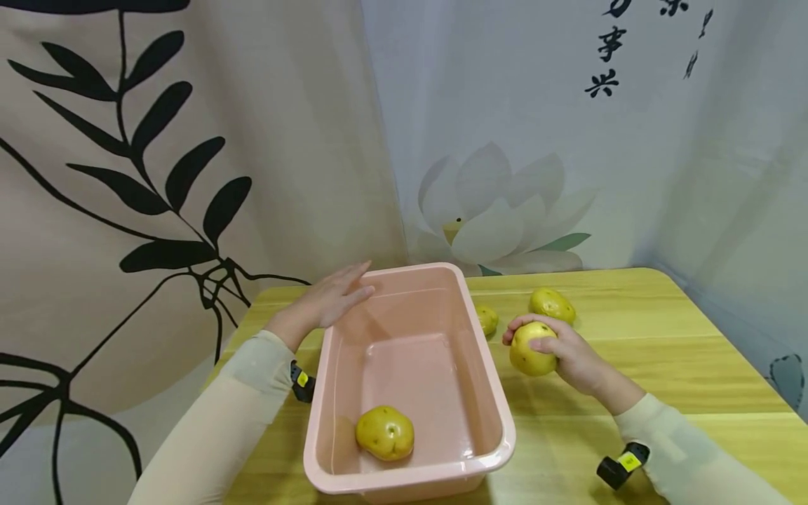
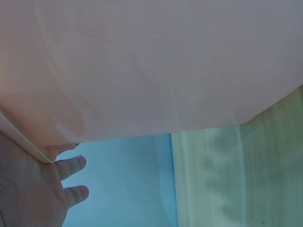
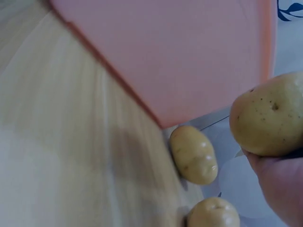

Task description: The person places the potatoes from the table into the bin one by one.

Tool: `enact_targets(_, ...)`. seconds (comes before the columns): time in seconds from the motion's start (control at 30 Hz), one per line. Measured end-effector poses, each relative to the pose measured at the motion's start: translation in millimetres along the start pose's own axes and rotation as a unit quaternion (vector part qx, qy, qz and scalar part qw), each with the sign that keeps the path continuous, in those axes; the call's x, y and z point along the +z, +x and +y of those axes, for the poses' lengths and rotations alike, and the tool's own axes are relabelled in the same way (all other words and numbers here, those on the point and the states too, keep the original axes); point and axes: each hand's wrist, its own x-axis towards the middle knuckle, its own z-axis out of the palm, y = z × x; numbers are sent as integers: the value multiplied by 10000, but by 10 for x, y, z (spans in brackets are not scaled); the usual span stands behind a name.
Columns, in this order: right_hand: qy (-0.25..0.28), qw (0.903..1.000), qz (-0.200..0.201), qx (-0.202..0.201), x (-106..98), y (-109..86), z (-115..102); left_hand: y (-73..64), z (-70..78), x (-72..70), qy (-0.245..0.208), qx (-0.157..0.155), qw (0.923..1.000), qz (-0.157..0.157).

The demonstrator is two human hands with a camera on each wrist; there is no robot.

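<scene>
My right hand grips a yellow potato above the table, to the right of a pink plastic tub. In the right wrist view this potato shows small dark specks, with the thumb against it. My left hand rests on the tub's far left rim, its fingers extended. From the left wrist, that hand is partly cut off beside the tub's outer wall. One potato lies inside the tub, near its front left corner.
Two more potatoes lie on the wooden table: one behind my right hand, another partly hidden by the tub's right side. A printed curtain hangs behind the table's back edge.
</scene>
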Motion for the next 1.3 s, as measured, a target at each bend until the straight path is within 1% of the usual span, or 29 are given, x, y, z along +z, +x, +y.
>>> enact_targets(0.13,651,9976,-235,-48,26,25,-108,5,7,4,35,79,9999,51)
enact_targets(0.3,990,9942,-425,-47,49,67,-254,4,5,14,32,74,9999,79)
enact_targets(0.57,1005,9928,-632,-148,80,131,-469,19,-2,15,85,101,9999,51)
enact_targets(0.73,862,9935,-712,-208,118,198,-581,11,-2,7,77,105,9999,28)
enact_targets(0.9,726,9940,-761,-307,179,274,-688,-3,13,1,62,37,10000,34)
enact_targets(1.1,686,9938,-814,-310,263,378,-810,4,20,13,396,59,9991,114)
enact_targets(1.3,749,9932,-861,-244,371,504,-917,6,32,29,612,-100,9976,297)
